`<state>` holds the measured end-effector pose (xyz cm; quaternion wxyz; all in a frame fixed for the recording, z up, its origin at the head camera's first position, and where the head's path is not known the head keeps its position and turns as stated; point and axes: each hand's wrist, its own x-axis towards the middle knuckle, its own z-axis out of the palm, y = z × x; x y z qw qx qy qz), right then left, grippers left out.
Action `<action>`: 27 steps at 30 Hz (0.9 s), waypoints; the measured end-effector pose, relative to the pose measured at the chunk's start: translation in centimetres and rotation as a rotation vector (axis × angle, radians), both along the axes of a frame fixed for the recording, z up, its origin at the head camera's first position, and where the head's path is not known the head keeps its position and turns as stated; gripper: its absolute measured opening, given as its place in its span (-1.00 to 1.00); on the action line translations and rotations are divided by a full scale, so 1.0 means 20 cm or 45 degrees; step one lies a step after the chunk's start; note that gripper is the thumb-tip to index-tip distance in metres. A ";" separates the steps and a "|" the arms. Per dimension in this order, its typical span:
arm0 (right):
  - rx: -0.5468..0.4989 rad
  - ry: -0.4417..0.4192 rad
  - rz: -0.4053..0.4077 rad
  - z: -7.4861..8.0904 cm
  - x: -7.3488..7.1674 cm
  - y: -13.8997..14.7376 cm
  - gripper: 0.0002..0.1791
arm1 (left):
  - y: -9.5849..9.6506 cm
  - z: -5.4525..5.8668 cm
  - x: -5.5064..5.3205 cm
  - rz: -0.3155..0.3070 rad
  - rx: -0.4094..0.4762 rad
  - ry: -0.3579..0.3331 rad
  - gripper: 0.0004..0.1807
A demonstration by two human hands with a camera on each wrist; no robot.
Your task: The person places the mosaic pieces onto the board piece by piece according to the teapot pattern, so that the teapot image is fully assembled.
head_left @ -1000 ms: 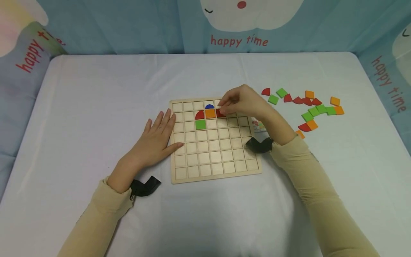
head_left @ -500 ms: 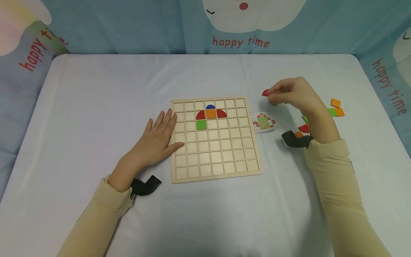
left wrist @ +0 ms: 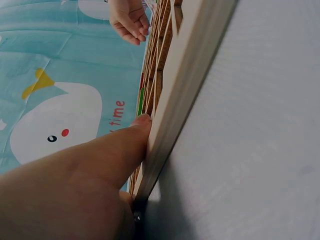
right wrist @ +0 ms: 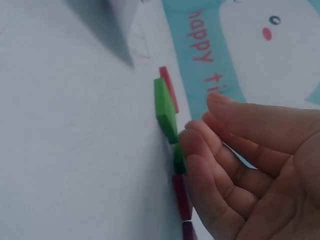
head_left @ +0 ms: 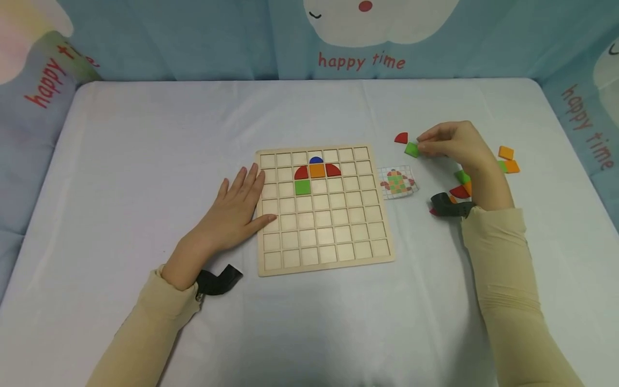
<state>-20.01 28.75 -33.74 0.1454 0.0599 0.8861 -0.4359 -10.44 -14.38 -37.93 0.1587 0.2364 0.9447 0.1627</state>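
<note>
My left hand point(head_left: 227, 217) rests flat on the left edge of the wooden grid board point(head_left: 329, 266), thumb and fingers spread. On the board sit a blue half-round piece point(head_left: 316, 160), an orange square point(head_left: 317, 171), red quarter-round pieces point(head_left: 332, 170) on either side of it, and a green square point(head_left: 302, 187). Right of the board, my right hand point(head_left: 454, 145) has its fingertips at a loose green square tile point(head_left: 412, 149). In the right wrist view, thumb and fingers are apart with nothing between them, near that green tile point(right wrist: 165, 107).
A pattern card point(head_left: 397, 183) lies against the board's right edge. A loose red quarter-round point(head_left: 402, 138) is behind the green tile. More orange tiles point(head_left: 506, 152) and red and green ones lie around and under the right hand. A printed curtain point(head_left: 193, 43) stands behind the table.
My right hand has let go of a red quarter-round on the board and moved right to the loose tiles, passing from the red one to the green one. The left hand stays put.
</note>
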 end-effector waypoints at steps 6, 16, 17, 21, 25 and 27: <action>0.092 0.026 0.026 -0.02 -0.01 0.00 -0.68 | 0.00 0.01 0.00 0.004 0.004 -0.009 -0.07; 0.220 0.085 0.073 -0.03 -0.02 -0.03 -0.63 | 0.01 0.02 0.01 0.002 0.009 -0.012 -0.08; 0.233 0.084 0.081 -0.03 -0.02 -0.03 -0.62 | 0.00 0.02 0.01 0.001 0.009 -0.010 -0.09; 0.285 0.081 0.108 -0.03 -0.01 -0.04 -0.61 | 0.00 0.01 0.01 -0.002 0.003 -0.002 -0.08; 0.321 0.104 0.148 -0.04 -0.01 -0.05 -0.60 | 0.00 0.01 0.00 -0.001 -0.004 0.000 -0.08; 0.341 0.114 0.165 -0.04 -0.01 -0.04 -0.60 | 0.00 0.00 0.00 -0.002 -0.005 0.003 -0.08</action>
